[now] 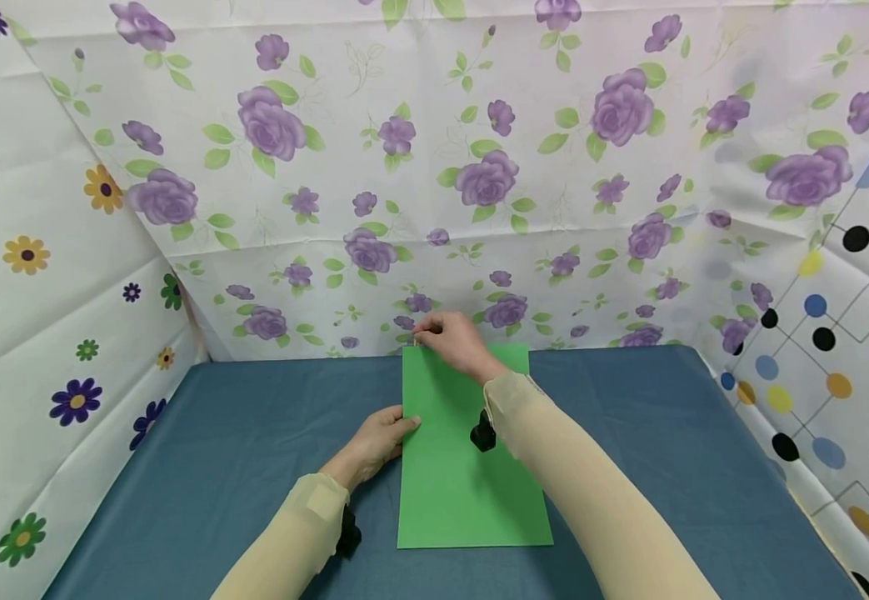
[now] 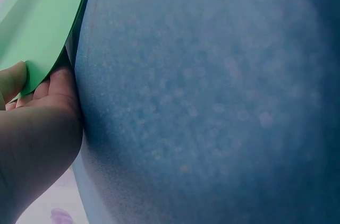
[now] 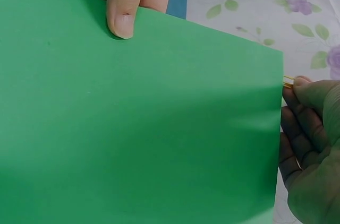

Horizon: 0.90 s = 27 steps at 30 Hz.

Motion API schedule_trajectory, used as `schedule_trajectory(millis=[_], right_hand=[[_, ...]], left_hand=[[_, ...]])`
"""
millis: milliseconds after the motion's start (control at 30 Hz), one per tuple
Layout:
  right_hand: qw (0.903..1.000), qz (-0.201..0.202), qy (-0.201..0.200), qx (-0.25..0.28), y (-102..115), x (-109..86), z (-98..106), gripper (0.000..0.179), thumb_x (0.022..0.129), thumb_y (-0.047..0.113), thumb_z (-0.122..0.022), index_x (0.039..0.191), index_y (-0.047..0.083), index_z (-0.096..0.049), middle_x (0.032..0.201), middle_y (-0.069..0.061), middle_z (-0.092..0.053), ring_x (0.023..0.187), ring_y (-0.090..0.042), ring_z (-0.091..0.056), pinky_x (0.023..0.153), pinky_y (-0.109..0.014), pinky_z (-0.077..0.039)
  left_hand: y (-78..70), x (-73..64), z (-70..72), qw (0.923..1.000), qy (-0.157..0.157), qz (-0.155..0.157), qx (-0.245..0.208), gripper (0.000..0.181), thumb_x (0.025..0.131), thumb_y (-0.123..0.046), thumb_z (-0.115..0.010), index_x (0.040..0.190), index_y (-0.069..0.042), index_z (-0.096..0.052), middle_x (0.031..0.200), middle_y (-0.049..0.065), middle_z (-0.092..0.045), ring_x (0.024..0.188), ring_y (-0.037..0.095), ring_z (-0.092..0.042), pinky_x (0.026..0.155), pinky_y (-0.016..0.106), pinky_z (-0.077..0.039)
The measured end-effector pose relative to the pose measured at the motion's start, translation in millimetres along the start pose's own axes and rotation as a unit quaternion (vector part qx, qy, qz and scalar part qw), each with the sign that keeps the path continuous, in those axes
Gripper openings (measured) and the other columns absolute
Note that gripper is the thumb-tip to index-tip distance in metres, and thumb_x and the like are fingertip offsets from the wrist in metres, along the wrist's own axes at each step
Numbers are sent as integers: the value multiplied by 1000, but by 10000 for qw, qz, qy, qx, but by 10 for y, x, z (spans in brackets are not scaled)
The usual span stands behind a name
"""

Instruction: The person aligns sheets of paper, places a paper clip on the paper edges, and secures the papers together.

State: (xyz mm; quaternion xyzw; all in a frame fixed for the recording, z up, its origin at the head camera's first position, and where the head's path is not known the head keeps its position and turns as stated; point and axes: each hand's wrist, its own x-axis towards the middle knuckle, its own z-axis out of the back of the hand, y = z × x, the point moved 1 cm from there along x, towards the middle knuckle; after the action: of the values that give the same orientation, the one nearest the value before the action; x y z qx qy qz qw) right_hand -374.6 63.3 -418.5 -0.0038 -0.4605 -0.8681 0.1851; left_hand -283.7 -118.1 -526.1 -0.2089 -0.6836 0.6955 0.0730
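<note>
A green sheet of paper lies lengthwise in front of me in the head view. My left hand pinches its left edge, thumb on top and fingers tucked underneath; the left wrist view shows that edge lifted and bent over the fingers. At the far left corner, my right hand pinches a small yellow wire paper clip between thumb and forefinger. In the right wrist view the clip is right at the paper's far edge, its rear part hidden by the fingertips.
A blue cloth covers the table under the paper. Behind it hangs a white curtain with purple flowers, close to the right hand. Patterned sheets stand at the sides. A black wrist camera hangs over the paper.
</note>
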Motion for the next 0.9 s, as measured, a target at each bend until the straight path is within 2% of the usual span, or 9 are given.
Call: schedule_trajectory(millis=[400,633,900], right_hand=[[9998,-84,-84,158,-6,1,-19,13,103,24,-67,107,18,-78,104,4,-72,97,-13,-66,80,-35,-57],[9999,-19,-107,81,-12,-6,-19,13,103,24,-67,106,19,-78,103,5,-72,96,-12,-66,80,-35,-57],[10000,5,-5,43,-27,-10,-21,21,103,25,-66,114,11,-77,105,5,-72,97,-13,-66,80,-36,-56]], left_hand=[[6,5,4,10000,17,6,5,40,110,-16,-50,145,3,-50,127,17,-66,110,29,-68,92,41,-57],[14,16,3,10000,-15,31,-15,40,110,-16,-50,145,4,-50,128,17,-66,110,29,-68,91,41,-57],[20,16,7,10000,15,2,-17,40,111,-16,-49,146,4,-49,130,17,-65,113,30,-67,92,41,-57]])
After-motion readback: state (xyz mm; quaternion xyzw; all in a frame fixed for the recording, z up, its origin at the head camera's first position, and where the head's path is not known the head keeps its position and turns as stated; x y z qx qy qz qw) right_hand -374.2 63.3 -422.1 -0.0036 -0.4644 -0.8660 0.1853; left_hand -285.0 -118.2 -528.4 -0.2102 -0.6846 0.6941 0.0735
